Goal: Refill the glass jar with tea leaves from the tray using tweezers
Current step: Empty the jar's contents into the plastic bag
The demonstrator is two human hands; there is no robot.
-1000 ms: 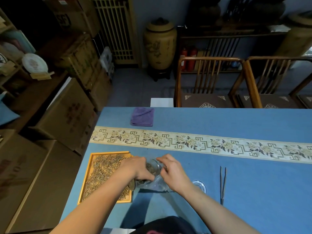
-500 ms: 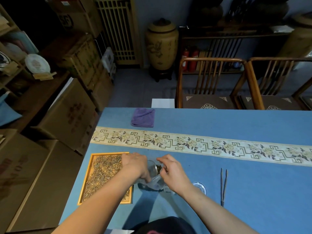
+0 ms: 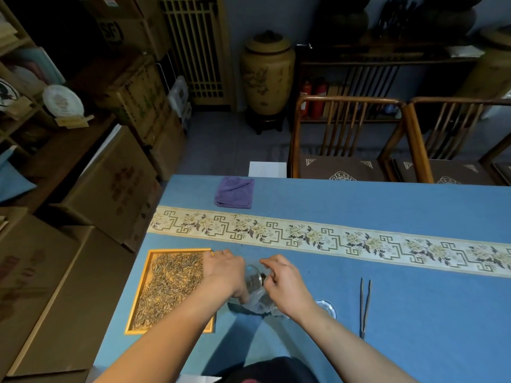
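A clear glass jar with some dark tea leaves inside stands on the blue table between my hands. My left hand grips its left side, partly covering the right edge of the yellow tray, which is spread with dry tea leaves. My right hand holds the jar's right side, fingers curled at its mouth. Something clear and crumpled, like plastic film, lies at the jar's base. Dark tweezers lie untouched to the right. A round glass lid sits beside my right wrist.
A folded purple cloth lies at the table's far edge. A patterned cream runner crosses the table. Two wooden chairs stand behind the table. Cardboard boxes crowd the floor on the left.
The jar, tilted a second ago, now stands more upright. My left hand has shifted up and over the tray's right edge. My right hand stays on the jar.
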